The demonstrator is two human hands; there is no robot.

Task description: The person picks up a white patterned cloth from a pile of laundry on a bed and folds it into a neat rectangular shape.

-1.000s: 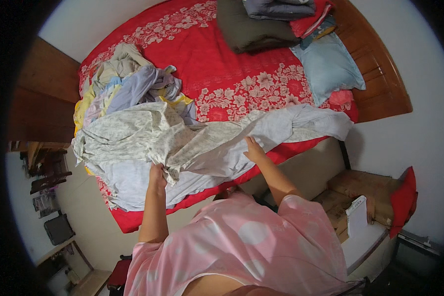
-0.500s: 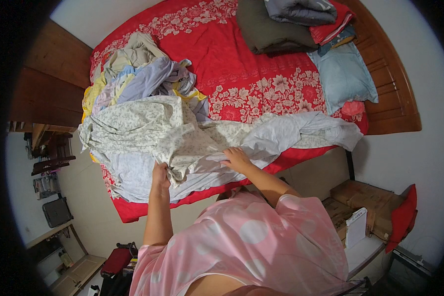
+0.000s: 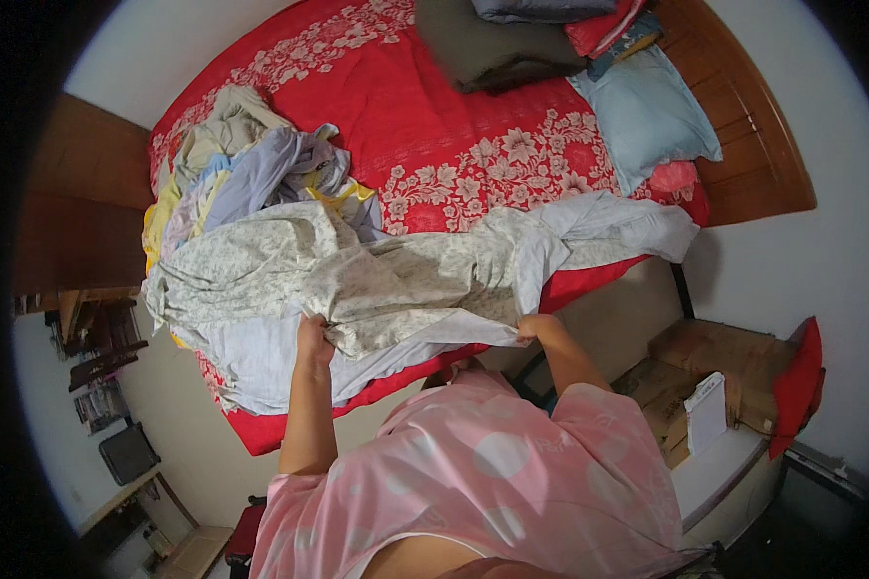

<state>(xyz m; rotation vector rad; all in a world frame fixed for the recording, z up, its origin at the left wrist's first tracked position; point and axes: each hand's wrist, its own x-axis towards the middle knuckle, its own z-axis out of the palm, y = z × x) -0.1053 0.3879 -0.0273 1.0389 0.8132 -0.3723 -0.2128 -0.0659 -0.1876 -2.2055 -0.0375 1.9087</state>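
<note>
Head view: pale patterned cloth (image 3: 406,285) runs lengthwise left-to-right.

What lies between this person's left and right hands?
The head view shows partly patterned pale cloth spanning from left hand to right hand.

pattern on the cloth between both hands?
The cloth: small grey-green print on off-white; best in head view.

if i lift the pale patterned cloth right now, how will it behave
The pale patterned cloth will likely flop, given its loose folds. It would probably sag between the left hand and right hand, which grip separate spots.
</note>
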